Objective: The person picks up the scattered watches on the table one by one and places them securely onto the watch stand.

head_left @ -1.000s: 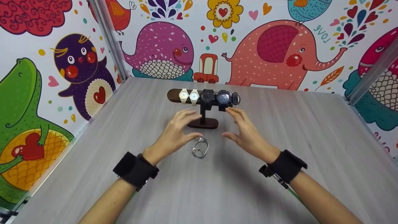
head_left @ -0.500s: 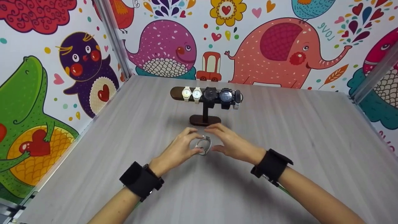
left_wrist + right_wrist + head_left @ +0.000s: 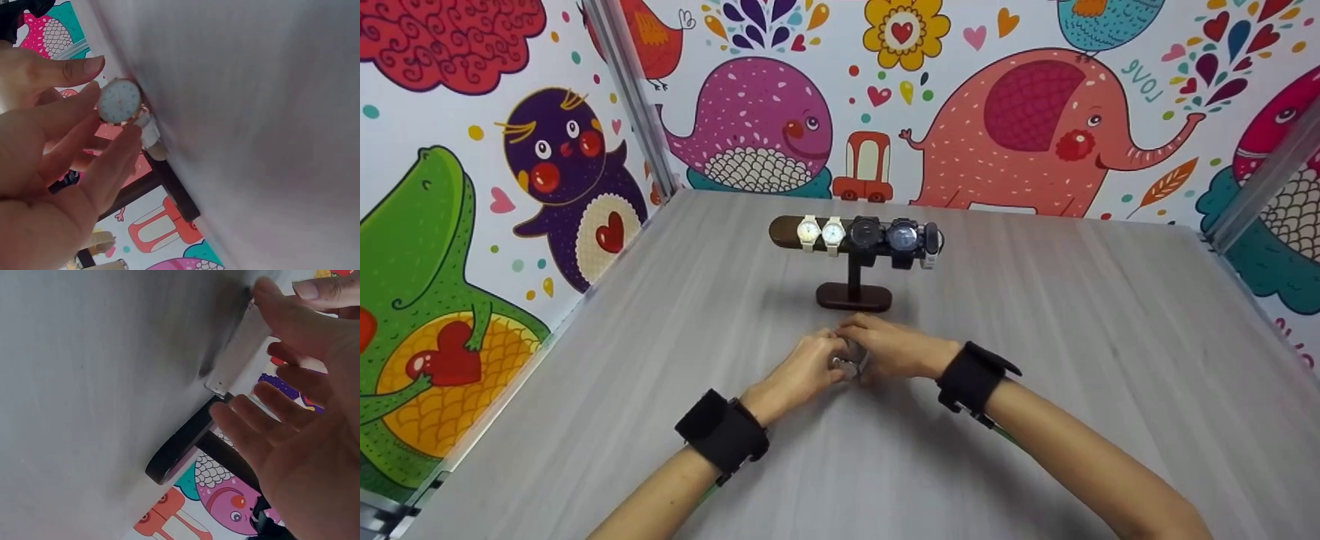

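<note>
A wristwatch (image 3: 120,101) with a white dial and pale strap stands on its edge on the table between both hands. My left hand (image 3: 801,373) pinches it, thumb at the dial's rim and a fingertip at the strap side. From the other side, my right hand (image 3: 901,349) holds the strap (image 3: 239,354), with the thumb near one end and fingertips near the other. In the head view the fingers cover much of the watch. Just beyond the hands stands a dark wooden watch stand (image 3: 853,296).
Along the stand's bar hang two cream watches (image 3: 820,233), two black watches (image 3: 883,235) and another watch (image 3: 931,241) at the right end. The grey table (image 3: 1035,315) meets cartoon-printed walls (image 3: 1005,120) at the back and sides.
Both hands have come down and inward from apart, closing on the wristwatch from either side. The stand and its watches have stayed in place; the head view has shifted slightly.
</note>
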Demonstrator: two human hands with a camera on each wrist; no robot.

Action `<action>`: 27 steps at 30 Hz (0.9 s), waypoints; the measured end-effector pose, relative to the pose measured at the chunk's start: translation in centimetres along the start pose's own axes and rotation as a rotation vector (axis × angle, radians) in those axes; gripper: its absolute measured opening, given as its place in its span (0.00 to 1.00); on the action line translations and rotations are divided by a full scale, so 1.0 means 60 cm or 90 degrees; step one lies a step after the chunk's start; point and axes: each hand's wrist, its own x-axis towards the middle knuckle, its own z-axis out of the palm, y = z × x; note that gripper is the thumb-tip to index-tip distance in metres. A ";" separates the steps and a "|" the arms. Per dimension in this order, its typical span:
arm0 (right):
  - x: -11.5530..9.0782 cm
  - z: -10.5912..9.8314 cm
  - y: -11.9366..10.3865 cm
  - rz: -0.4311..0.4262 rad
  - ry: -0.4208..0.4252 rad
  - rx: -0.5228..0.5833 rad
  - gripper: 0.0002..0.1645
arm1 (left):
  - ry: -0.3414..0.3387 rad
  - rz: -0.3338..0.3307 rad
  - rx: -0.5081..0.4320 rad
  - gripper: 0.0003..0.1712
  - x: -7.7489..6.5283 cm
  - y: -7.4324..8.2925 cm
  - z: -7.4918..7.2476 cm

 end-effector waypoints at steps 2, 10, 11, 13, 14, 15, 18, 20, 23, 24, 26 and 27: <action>0.004 0.000 0.001 0.019 -0.022 0.001 0.44 | 0.000 -0.002 0.000 0.10 0.000 0.000 0.002; 0.025 -0.011 0.003 0.079 -0.109 0.031 0.44 | 0.011 -0.006 -0.013 0.09 -0.001 0.001 0.003; 0.027 -0.013 0.002 0.085 -0.120 0.030 0.44 | 0.012 -0.005 -0.013 0.09 -0.002 0.000 0.004; 0.031 -0.016 0.000 0.094 -0.138 0.027 0.41 | 0.013 -0.006 -0.016 0.10 -0.003 -0.001 0.004; 0.033 -0.017 -0.001 0.096 -0.142 0.024 0.39 | 0.012 -0.007 -0.017 0.10 -0.003 -0.001 0.004; 0.034 -0.018 -0.002 0.101 -0.146 0.024 0.38 | 0.012 -0.007 -0.016 0.10 -0.004 -0.002 0.005; 0.036 -0.019 -0.004 0.116 -0.150 0.019 0.35 | 0.006 -0.011 -0.025 0.11 -0.005 -0.003 0.006; 0.036 -0.019 -0.006 0.127 -0.149 0.019 0.34 | -0.002 -0.015 -0.030 0.11 -0.007 -0.004 0.006; 0.034 -0.017 -0.005 0.126 -0.140 0.011 0.30 | -0.008 -0.015 -0.032 0.11 -0.010 -0.006 0.006; 0.034 -0.016 -0.004 0.123 -0.134 0.008 0.28 | -0.008 -0.014 -0.030 0.11 -0.011 -0.006 0.005; 0.031 -0.012 -0.002 0.112 -0.118 0.002 0.25 | -0.006 -0.011 -0.027 0.12 -0.013 -0.007 0.004; 0.029 -0.010 0.000 0.105 -0.107 0.000 0.24 | -0.005 -0.010 -0.026 0.12 -0.014 -0.007 0.003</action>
